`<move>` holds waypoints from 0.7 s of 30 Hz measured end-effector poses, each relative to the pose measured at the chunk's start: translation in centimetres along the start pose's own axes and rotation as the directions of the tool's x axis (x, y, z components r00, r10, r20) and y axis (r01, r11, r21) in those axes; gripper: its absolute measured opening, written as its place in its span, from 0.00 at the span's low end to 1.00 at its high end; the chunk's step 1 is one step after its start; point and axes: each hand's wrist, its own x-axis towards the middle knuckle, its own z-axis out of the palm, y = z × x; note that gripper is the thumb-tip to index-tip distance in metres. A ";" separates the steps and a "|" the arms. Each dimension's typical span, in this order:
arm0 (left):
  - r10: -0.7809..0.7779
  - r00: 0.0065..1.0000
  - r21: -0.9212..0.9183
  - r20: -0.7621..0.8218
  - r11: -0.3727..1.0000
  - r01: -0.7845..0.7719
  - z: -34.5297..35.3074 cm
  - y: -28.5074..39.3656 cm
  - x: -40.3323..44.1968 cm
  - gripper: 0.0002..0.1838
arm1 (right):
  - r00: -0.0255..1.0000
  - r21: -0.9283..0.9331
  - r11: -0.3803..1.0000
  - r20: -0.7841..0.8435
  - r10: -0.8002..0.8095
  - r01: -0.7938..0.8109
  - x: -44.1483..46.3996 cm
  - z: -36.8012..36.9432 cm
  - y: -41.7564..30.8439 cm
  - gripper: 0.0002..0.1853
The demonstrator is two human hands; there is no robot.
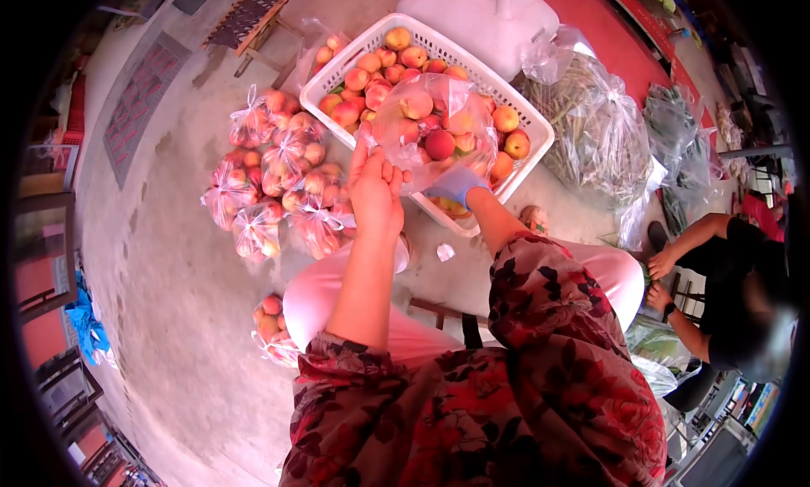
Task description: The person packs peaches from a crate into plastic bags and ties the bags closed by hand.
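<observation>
A clear plastic bag (392, 116) spreads over the peaches (369, 62) in a white slatted crate (527, 107). I cannot tell which of the peaches seen through it are inside. My left hand (377, 187) is bare, its fingers curled closed at the bag's near-left edge, gripping the film. At the crate's near side is my right hand (458, 186), in a pale blue glove, touching the bag's lower edge. Its fingers are hidden under the film.
Several tied bags of peaches (283, 162) stand on the floor left of the crate, and another bag (274, 327) is near my left knee. Large plastic-wrapped bundles of stems (595, 124) lie at the right. A person in black (734, 293) works at far right.
</observation>
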 end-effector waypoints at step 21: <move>-0.004 0.999 0.039 0.037 0.999 0.003 0.4 -0.8 0.4 0.22 | 0.982 0.062 0.997 -0.187 -0.027 0.039 0.0 1.7 1.1 0.30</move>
